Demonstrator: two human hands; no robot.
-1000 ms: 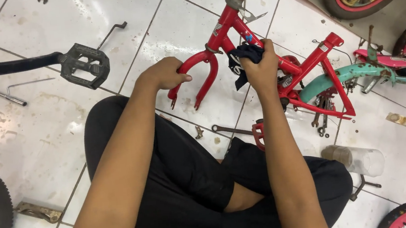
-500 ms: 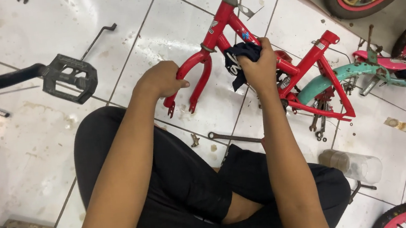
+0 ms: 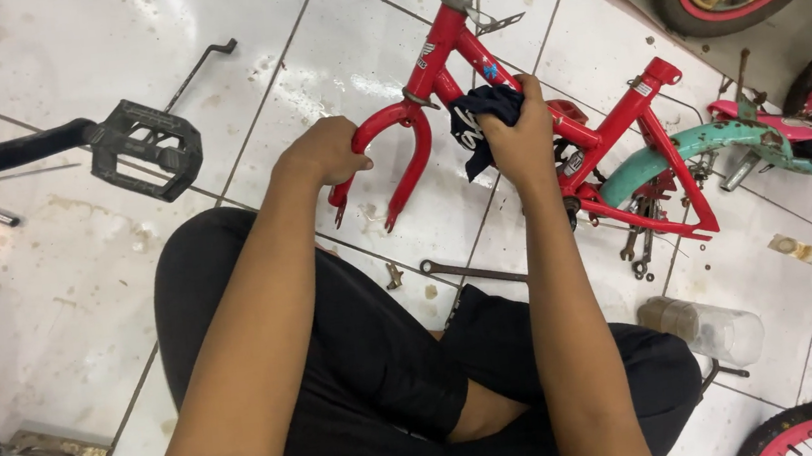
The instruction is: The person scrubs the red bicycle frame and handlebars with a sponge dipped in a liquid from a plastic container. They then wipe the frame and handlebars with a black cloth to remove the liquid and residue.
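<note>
A small red bicycle frame (image 3: 616, 125) lies on the white tiled floor in front of my knees, without wheels. My left hand (image 3: 323, 151) grips the left leg of its red fork (image 3: 408, 147). My right hand (image 3: 518, 141) presses a dark cloth (image 3: 475, 115) against the frame's down tube, just behind the head tube.
A black pedal on a crank (image 3: 144, 150) juts in from the left. A spanner (image 3: 471, 271) and small parts lie on the tiles by my legs. A clear plastic jar (image 3: 703, 327) lies at right. A teal frame (image 3: 709, 141) and several wheels crowd the right side.
The view has shifted slightly, and my right hand with the cloth has slid a little along the red tube. My left hand stays on the fork.
</note>
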